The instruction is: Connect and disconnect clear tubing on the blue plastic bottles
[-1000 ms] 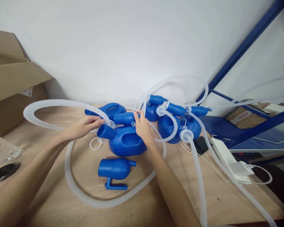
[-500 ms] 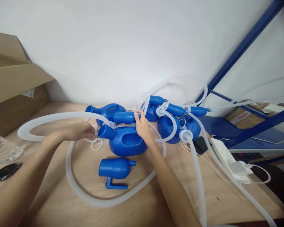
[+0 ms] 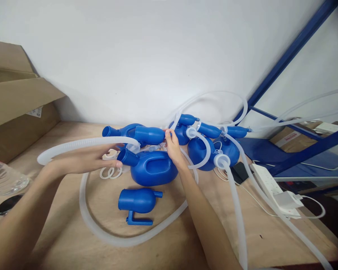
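Two hands of ours are over the wooden table (image 3: 124, 258). Our right hand (image 3: 173, 146) closes thumb and fingers on the slim outlet of a blue bottle-shaped connector (image 3: 150, 135), held nearly level above the gap between the front jug (image 3: 154, 170) and the rear jug (image 3: 132, 129). Its wide end points to our left; the smooth blue plastic has a straight barrel and a rounded shoulder narrowing into the outlet.

Our left hand (image 3: 92, 155) reaches toward the front jug's neck, thumb and fingers apart. The fingers pass partly behind a translucent hose (image 3: 81, 143), so we cannot tell whether they hold anything. White rings (image 3: 110, 176) lie just below the thumb.

Nearer us, a loose blue connector (image 3: 136, 200) lies on its side, with an L-shaped blue piece (image 3: 139, 221) just beside it. A hose loop (image 3: 109, 234) curves round them and passes under our right forearm.

The table's back edge runs along the white wall (image 3: 129, 56), close behind the jugs. A cardboard carton (image 3: 22, 97) bounds our left; a power strip (image 3: 264, 183) lies near the right edge. More blue jugs (image 3: 198, 153) crowd our right hand. Room opens between our forearms, this side of the loop.
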Tool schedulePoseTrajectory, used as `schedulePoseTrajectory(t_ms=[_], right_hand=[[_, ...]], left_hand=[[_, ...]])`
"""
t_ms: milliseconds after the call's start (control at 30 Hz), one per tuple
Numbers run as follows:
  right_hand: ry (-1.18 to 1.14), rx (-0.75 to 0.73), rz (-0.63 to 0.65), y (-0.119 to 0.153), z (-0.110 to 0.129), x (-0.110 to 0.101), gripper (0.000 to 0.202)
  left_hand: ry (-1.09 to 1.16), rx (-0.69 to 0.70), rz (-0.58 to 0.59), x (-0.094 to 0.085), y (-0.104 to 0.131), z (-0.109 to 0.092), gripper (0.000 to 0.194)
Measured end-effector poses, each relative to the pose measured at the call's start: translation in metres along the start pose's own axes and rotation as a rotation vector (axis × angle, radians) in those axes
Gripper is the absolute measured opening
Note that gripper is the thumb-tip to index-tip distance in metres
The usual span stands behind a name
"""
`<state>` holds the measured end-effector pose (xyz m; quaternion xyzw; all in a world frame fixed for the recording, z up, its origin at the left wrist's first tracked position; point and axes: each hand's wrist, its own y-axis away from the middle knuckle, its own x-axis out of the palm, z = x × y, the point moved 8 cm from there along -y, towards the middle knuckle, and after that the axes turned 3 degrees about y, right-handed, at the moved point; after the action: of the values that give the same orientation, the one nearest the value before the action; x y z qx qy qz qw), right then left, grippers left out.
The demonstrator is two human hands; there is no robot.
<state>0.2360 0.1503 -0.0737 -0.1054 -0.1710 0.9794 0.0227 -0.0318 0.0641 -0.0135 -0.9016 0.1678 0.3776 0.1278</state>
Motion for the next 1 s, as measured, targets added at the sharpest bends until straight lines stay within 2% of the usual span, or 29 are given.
schedulePoseTrajectory(t_ms=[67, 100, 167, 300, 433, 533, 600, 733, 833, 900, 1000], right_hand=[[-0.019, 0.023, 0.011, -0.001, 0.004, 0.0, 0.059], [-0.019, 0.026, 0.013, 0.0, 0.008, 0.0, 0.06], [-0.009, 0.021, 0.019, 0.001, 0.018, -0.002, 0.062], [-0.013, -0.015, 0.022, 0.004, 0.042, -0.013, 0.059], [-0.046, -0.087, 0.079, 0.011, 0.068, -0.029, 0.055], [-0.055, -0.108, 0.188, 0.018, 0.08, -0.032, 0.054], [-0.071, -0.082, 0.237, 0.02, 0.081, -0.031, 0.056], [-0.157, 0.055, 0.313, 0.02, 0.067, -0.021, 0.062], [-0.202, 0.147, 0.399, 0.022, 0.058, -0.013, 0.065], [-0.165, 0.136, 0.475, 0.025, 0.057, -0.008, 0.063], [-0.014, 0.014, 0.53, 0.026, 0.061, -0.007, 0.058]], left_hand=[[0.032, 0.002, 0.084, 0.01, -0.002, 0.001, 0.051], [0.023, -0.005, 0.08, 0.011, -0.003, 0.002, 0.05], [0.008, -0.031, -0.037, 0.005, -0.007, 0.005, 0.053], [0.061, -0.103, -0.19, -0.004, -0.01, 0.003, 0.068], [0.316, -0.161, -0.259, -0.003, -0.01, -0.007, 0.078], [0.613, -0.169, -0.245, 0.008, -0.011, -0.013, 0.077], [0.725, -0.136, -0.229, 0.016, -0.011, -0.016, 0.079], [0.599, -0.025, -0.198, 0.025, -0.013, -0.02, 0.082], [0.531, 0.007, -0.191, 0.029, -0.015, -0.019, 0.087], [0.511, -0.01, -0.234, 0.027, -0.015, -0.018, 0.077], [0.45, -0.037, -0.298, 0.023, -0.013, -0.021, 0.063]])
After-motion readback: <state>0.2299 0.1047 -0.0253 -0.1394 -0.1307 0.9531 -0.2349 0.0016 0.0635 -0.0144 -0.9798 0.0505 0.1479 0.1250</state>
